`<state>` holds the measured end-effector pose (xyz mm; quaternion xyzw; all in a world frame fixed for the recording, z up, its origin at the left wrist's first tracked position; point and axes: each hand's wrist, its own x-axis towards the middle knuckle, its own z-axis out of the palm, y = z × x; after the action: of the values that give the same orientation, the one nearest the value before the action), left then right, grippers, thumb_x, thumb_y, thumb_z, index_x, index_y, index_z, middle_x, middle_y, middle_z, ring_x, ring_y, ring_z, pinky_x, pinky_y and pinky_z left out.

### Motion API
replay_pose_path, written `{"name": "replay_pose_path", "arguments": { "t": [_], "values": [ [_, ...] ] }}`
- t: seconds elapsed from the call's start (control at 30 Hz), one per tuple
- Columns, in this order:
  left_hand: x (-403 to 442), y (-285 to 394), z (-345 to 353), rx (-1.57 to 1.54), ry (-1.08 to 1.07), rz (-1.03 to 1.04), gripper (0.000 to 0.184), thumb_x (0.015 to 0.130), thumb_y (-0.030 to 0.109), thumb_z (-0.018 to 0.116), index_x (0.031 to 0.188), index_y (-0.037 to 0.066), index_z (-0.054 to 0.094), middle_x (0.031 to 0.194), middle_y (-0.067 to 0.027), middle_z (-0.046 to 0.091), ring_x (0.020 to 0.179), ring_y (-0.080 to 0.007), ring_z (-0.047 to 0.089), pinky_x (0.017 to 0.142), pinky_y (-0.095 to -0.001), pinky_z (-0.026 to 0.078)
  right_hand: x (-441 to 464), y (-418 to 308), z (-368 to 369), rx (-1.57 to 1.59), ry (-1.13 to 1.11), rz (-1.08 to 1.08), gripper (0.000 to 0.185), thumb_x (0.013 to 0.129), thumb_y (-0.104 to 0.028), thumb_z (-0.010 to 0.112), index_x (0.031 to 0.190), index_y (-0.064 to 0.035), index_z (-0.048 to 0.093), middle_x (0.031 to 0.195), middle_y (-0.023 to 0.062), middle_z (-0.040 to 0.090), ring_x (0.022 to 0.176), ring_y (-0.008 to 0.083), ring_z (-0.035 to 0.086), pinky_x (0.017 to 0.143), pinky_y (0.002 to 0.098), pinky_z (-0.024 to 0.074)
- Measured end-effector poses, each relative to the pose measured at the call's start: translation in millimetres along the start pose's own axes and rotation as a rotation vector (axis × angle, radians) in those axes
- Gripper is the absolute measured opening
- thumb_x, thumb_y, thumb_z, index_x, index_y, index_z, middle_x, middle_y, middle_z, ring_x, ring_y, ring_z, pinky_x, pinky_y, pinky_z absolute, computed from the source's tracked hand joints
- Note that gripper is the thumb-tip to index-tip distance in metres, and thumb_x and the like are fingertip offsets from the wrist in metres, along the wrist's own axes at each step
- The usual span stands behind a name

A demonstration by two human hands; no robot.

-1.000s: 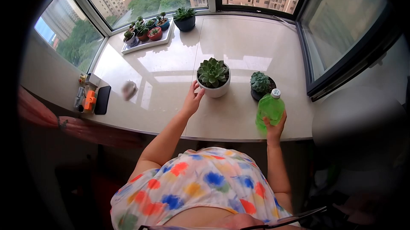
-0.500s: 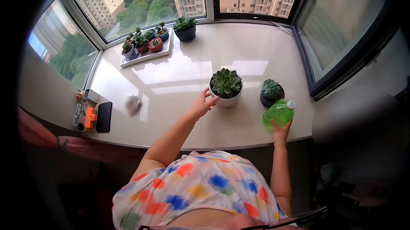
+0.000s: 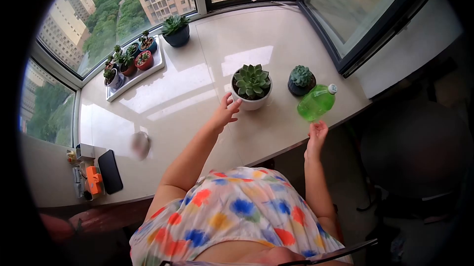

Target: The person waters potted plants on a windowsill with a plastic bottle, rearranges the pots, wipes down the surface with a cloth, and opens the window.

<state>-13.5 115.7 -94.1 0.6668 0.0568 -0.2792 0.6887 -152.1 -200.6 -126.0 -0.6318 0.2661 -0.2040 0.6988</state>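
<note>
A green rosette succulent (image 3: 252, 81) grows in a white pot (image 3: 251, 104) at the middle of the counter. My left hand (image 3: 226, 112) is at the pot's left side with fingers spread; the fingertips are at or very close to its wall. To the right stands a clear bottle of green liquid (image 3: 316, 103) with a white cap (image 3: 332, 89). My right hand (image 3: 316, 137) is just below the bottle's base at the counter's front edge, apart from it, fingers loosely extended and holding nothing. Behind the bottle is a bluish succulent (image 3: 301, 76) in a dark pot (image 3: 301, 89).
A white tray (image 3: 135, 82) of several small potted succulents and a larger dark-potted succulent (image 3: 176, 31) stand by the window. At left lie a black phone (image 3: 110, 171), an orange object (image 3: 94, 179) and a blurry round thing (image 3: 140, 145). An open window sash (image 3: 363, 9) juts in at right.
My right hand has let go of the green bottle and drawn back toward me. My left hand stays by the white pot. The camera view has turned, shifting the counter.
</note>
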Motion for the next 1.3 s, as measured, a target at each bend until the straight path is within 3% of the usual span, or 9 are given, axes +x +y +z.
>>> {"name": "replay_pose_path", "arguments": {
  "t": [0.17, 0.33, 0.47, 0.73, 0.87, 1.03, 1.13, 1.17, 1.3],
  "values": [
    [5, 8, -7, -0.230, -0.113, -0.104, 0.093, 0.090, 0.054, 0.063, 0.156, 0.020, 0.007, 0.160, -0.0118, 0.014, 0.137, -0.0390, 0.036, 0.100, -0.0529, 0.046, -20, -35, 64, 0.132, -0.398, 0.249, 0.076, 0.091, -0.027, 0.069, 0.150, -0.0129, 0.023, 0.138, 0.0130, 0.041, 0.106, 0.0224, 0.058, 0.092, 0.0379, 0.0471],
    [10, 15, -3, -0.294, -0.119, -0.112, 0.104, 0.083, 0.050, 0.072, 0.156, 0.020, 0.004, 0.160, -0.0116, 0.013, 0.138, -0.0439, 0.031, 0.099, -0.0536, 0.047, -13, -45, 132, 0.128, -0.532, 0.454, 0.093, 0.089, -0.033, 0.071, 0.155, -0.0174, 0.008, 0.149, 0.0097, 0.030, 0.116, 0.0320, 0.054, 0.093, 0.0471, 0.0460],
    [18, 12, -6, -0.286, -0.099, -0.118, 0.103, 0.081, 0.047, 0.075, 0.155, 0.023, 0.007, 0.156, -0.0125, 0.022, 0.134, -0.0427, 0.036, 0.095, -0.0524, 0.049, -2, -35, 155, 0.202, -0.628, 0.538, 0.084, 0.089, -0.032, 0.070, 0.153, -0.0270, 0.014, 0.148, 0.0094, 0.032, 0.110, 0.0379, 0.057, 0.091, 0.0507, 0.0479],
    [20, 4, -1, -0.259, -0.101, -0.053, 0.103, 0.081, 0.052, 0.073, 0.155, 0.026, 0.006, 0.154, -0.0154, 0.026, 0.132, -0.0426, 0.037, 0.096, -0.0490, 0.048, -11, -26, 169, 0.300, -0.579, 0.506, 0.073, 0.089, -0.035, 0.068, 0.147, -0.0289, 0.026, 0.149, 0.0099, 0.029, 0.115, 0.0408, 0.054, 0.094, 0.0521, 0.0483],
    [7, 4, -7, -0.333, -0.124, 0.010, 0.102, 0.083, 0.047, 0.073, 0.156, 0.027, 0.005, 0.147, -0.0146, 0.034, 0.129, -0.0409, 0.040, 0.095, -0.0474, 0.048, -14, -31, 181, 0.320, -0.537, 0.483, 0.071, 0.087, -0.024, 0.067, 0.146, -0.0290, 0.029, 0.148, 0.0101, 0.030, 0.125, 0.0406, 0.045, 0.094, 0.0525, 0.0492],
    [18, -10, -30, -0.434, -0.021, 0.036, 0.098, 0.084, 0.042, 0.074, 0.157, 0.026, 0.010, 0.140, -0.0097, 0.044, 0.110, -0.0290, 0.058, 0.086, -0.0359, 0.053, -7, -33, 215, 0.286, -0.596, 0.466, 0.078, 0.083, -0.017, 0.067, 0.147, -0.0294, 0.024, 0.147, 0.0114, 0.029, 0.122, 0.0402, 0.047, 0.091, 0.0521, 0.0511],
    [25, -4, -56, -0.464, 0.062, 0.037, 0.098, 0.085, 0.039, 0.074, 0.157, 0.025, 0.009, 0.140, -0.0095, 0.045, 0.109, -0.0285, 0.058, 0.086, -0.0352, 0.053, -5, -38, 250, 0.261, -0.630, 0.496, 0.076, 0.082, -0.015, 0.066, 0.145, -0.0276, 0.026, 0.147, 0.0113, 0.027, 0.127, 0.0397, 0.043, 0.095, 0.0524, 0.0489],
    [30, -4, -65, -0.486, 0.124, 0.048, 0.097, 0.081, 0.043, 0.077, 0.156, 0.026, 0.018, 0.129, -0.0095, 0.052, 0.102, -0.0230, 0.058, 0.083, -0.0342, 0.052, -3, -38, 263, 0.259, -0.644, 0.504, 0.076, 0.082, -0.015, 0.066, 0.145, -0.0274, 0.026, 0.147, 0.0113, 0.027, 0.126, 0.0395, 0.043, 0.096, 0.0521, 0.0485],
    [43, 16, -116, -0.481, 0.199, 0.083, 0.095, 0.084, 0.038, 0.075, 0.156, 0.024, 0.016, 0.143, -0.0092, 0.044, 0.110, -0.0302, 0.057, 0.087, -0.0352, 0.052, 6, -33, 326, 0.276, -0.677, 0.553, 0.076, 0.082, -0.015, 0.067, 0.145, -0.0272, 0.026, 0.148, 0.0112, 0.026, 0.125, 0.0389, 0.044, 0.097, 0.0501, 0.0479]
  ]
}}
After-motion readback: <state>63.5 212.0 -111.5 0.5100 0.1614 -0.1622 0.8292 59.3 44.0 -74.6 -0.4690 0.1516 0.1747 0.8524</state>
